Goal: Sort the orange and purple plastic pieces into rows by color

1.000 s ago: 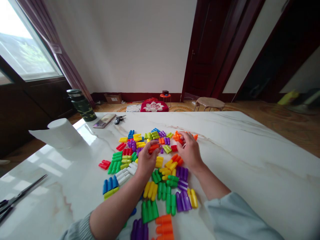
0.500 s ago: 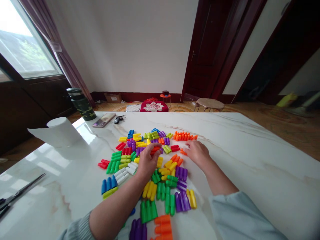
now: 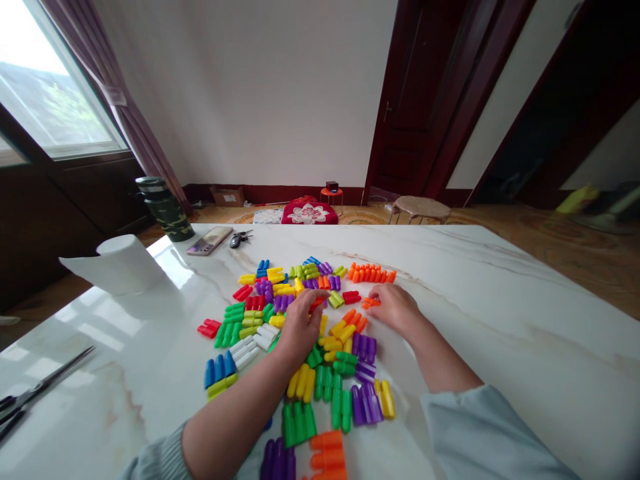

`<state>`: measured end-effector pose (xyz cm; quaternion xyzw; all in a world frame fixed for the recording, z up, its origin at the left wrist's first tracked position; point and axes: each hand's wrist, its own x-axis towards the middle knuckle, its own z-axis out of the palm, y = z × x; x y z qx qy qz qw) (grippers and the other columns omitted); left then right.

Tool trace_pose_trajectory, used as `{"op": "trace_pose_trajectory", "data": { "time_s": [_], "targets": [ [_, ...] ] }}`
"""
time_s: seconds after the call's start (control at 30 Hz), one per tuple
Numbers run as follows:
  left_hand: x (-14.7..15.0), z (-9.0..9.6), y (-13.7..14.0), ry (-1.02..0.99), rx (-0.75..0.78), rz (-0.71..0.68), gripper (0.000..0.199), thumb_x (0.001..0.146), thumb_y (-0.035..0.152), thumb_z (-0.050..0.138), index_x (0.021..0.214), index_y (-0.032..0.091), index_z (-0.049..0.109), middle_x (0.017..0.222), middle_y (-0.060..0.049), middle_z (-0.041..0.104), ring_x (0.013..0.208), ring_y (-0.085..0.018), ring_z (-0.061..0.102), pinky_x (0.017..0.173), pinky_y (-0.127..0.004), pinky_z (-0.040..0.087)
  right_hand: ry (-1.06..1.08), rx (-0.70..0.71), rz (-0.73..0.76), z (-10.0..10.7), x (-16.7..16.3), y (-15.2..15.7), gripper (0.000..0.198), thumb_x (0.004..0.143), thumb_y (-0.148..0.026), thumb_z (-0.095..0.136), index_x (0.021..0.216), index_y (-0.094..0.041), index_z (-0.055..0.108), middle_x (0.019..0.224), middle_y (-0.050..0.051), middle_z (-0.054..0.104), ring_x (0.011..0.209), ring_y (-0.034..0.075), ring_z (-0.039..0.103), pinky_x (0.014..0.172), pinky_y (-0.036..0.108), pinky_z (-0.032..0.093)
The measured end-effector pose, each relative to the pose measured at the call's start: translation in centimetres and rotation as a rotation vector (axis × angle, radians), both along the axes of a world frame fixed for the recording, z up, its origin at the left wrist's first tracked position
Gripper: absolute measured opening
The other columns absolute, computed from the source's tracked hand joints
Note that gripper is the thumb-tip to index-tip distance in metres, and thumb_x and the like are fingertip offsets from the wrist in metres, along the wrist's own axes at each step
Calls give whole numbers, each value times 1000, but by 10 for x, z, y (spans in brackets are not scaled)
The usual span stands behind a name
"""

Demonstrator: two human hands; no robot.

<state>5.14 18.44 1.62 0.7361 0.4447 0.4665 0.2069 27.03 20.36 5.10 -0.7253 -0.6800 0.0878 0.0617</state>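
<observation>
My left hand (image 3: 301, 325) is above the middle of a spread of colourful bullet-shaped plastic building blocks. Its fingers are closed on an orange-red block (image 3: 316, 304), mostly covered by the hand. To the right, my right hand (image 3: 396, 308) rests low over the table, thumb and fingers pinching a small orange block (image 3: 370, 303). Just behind it stands a row of joined orange blocks (image 3: 371, 273). A red block (image 3: 351, 297) and a lime block (image 3: 336, 299) lie between the two hands. Purple blocks (image 3: 367, 403) and green blocks (image 3: 299, 424) lie nearer to me.
On the white marbled table (image 3: 500, 333), a paper roll (image 3: 123, 267), a camouflage flask (image 3: 167, 212), a phone (image 3: 210, 241) and keys (image 3: 240, 239) stand or lie at the back left. Black scissors (image 3: 43, 387) lie at the left. Beyond the table is a stool (image 3: 420, 207).
My left hand has shifted slightly right and down with the orange-red block. My right hand's fingers have closed in on the small orange block.
</observation>
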Motion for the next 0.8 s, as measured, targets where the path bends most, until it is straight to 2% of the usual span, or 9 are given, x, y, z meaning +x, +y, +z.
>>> {"op": "trace_pose_trajectory", "data": {
  "time_s": [0.07,0.13,0.27,0.4,0.5,0.57,0.67,0.8],
  "targets": [
    [2,0,-1,28,20,-39,25,86,13,46,102,20,64,98,-6,68,93,-18,65,82,-30,51,17,61,-24,0,0,1,22,74,-24,70,95,-23,73,105,6,72,98,22,65,76,27,44],
    [3,1,-2,51,19,-58,27,85,12,44,104,20,63,99,-7,68,93,-18,64,82,-30,50,53,184,-56,1,-1,2,15,78,-23,65,92,-22,71,100,5,72,93,21,65,75,27,44],
    [3,2,-3,50,9,-28,27,84,12,47,105,22,61,100,-6,69,94,-19,65,83,-31,50,105,417,-72,-5,-2,5,15,83,-22,58,96,-19,66,97,6,72,86,19,64,75,27,43],
    [3,3,-4,-13,-26,44,25,85,16,51,109,22,56,104,-6,69,95,-19,66,85,-32,51,164,425,-6,-21,-13,5,15,83,-19,55,93,-17,66,93,7,71,81,18,64,74,27,44],
    [4,1,-5,-94,-86,60,20,88,22,51,108,21,50,103,-7,68,86,-18,68,80,-32,52,394,426,165,-31,-24,5,15,80,-21,59,93,-19,68,86,3,71,74,16,63,73,25,47],
    [4,0,-5,-124,-119,56,17,89,25,52,105,21,47,98,-6,68,81,-17,68,76,-30,53,508,477,208,-35,-25,7,16,79,-21,60,92,-20,70,88,3,71,72,14,62,73,25,49],
    [5,-2,-3,-134,-140,48,17,87,27,55,101,22,47,96,-5,69,79,-16,69,71,-28,53,542,564,120,-42,-17,14,16,79,-20,59,89,-18,70,94,7,70,73,15,63,74,28,51],
    [5,-3,0,-109,-160,50,19,85,26,58,101,22,49,95,-5,72,76,-17,70,70,-29,53,531,556,23,-54,-1,25,23,77,-17,56,96,-18,69,95,7,71,81,18,65,79,32,52]
  ]
}}
